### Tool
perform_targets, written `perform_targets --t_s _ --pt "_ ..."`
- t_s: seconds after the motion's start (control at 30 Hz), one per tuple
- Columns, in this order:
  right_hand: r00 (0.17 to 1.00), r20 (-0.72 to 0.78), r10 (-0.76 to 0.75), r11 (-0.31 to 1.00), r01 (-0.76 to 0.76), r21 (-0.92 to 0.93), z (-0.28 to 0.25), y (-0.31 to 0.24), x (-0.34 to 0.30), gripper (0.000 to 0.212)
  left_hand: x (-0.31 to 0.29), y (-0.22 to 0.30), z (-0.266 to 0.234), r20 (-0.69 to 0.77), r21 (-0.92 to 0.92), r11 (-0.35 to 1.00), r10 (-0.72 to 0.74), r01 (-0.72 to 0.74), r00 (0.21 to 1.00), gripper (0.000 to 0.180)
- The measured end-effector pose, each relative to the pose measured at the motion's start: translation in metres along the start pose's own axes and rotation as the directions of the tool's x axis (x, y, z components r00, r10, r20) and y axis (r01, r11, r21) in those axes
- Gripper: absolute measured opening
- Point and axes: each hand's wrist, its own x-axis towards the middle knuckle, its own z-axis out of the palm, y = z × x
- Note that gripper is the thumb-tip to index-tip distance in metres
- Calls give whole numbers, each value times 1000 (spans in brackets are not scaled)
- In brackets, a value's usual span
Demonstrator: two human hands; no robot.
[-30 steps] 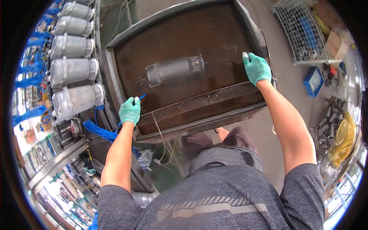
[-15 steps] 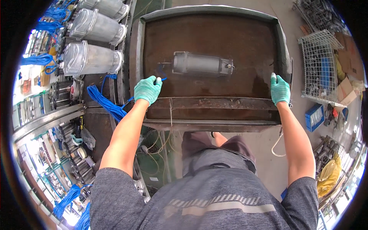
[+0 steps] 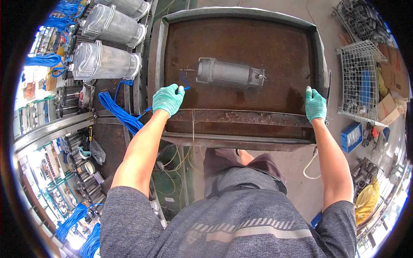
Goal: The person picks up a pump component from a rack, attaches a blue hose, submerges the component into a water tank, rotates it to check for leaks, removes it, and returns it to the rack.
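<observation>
A wide metal tank [image 3: 320, 47] with a brown bottom stands in front of me, holding what looks like water. Lying on its side in the middle is a grey, cylindrical submersible pump [image 3: 230, 73]. My left hand [image 3: 168, 100], in a green glove, is closed at the tank's left side, by the end of the crossbar [image 3: 241, 116]. A blue cable [image 3: 146, 111] runs under this hand and comes out inside the tank; whether the fingers pinch it is hidden. My right hand [image 3: 315, 104], gloved alike, is closed on the right rim, thumb pointing forward. Neither hand touches the pump.
On the left bench stand several grey pump bodies [image 3: 107, 62], and a coiled blue cable [image 3: 118, 112] lies beside the tank. To the right are a wire mesh basket [image 3: 357, 79], a blue crate [image 3: 352, 137] and a yellow cloth [image 3: 368, 202]. A thin hose [image 3: 312, 174] hangs at the tank's right front.
The whole view has shifted slightly. Both hands keep their places at the tank's sides, and the pump lies as before.
</observation>
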Motion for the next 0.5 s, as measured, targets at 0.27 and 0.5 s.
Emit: perform_targets --t_s 0.27,0.5 --pt "1000 3 -1 1000 1 19 -1 -1 0 45 0 0 0 -6 -5 1000 3 -3 1000 40" --pt "1000 -3 0 1000 0 8 0 0 1 45 0 1 0 1 12 1000 -1 1 1000 40"
